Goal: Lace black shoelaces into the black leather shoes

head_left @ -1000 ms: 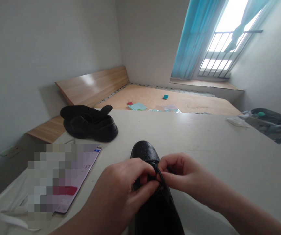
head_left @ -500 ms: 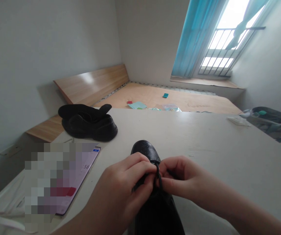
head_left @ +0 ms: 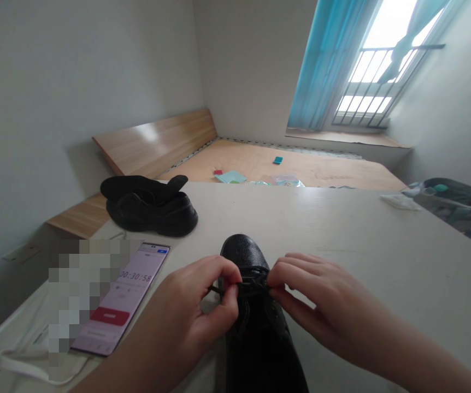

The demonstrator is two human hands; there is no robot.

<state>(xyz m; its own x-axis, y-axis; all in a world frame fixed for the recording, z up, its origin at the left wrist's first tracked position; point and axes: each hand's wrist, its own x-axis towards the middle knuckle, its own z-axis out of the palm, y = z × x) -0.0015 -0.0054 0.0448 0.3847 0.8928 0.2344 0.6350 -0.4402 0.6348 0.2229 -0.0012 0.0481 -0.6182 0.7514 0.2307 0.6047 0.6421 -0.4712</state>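
Resting near hands [head_left: 196,305]: phone [head_left: 127,297], second shoe [head_left: 155,213]

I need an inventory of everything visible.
laced shoe: 1, black, between hands
laces: count unclear, black, laced shoe
other shoe: 1, black, table's left
phone: 1, pinkish, table's left
strap: 1, white, near left
table: 1, white, under shoes
packet: 1, white, table's right
bed: 1, tan, beyond table
headboard: 1, brown, bed's left
small items: several, mixed, bed
container: 1, dark, far right
curtains: 2, blue, window
window: 1, white, upper right
left hand: 1, bare, at laces
right hand: 1, bare, at laces
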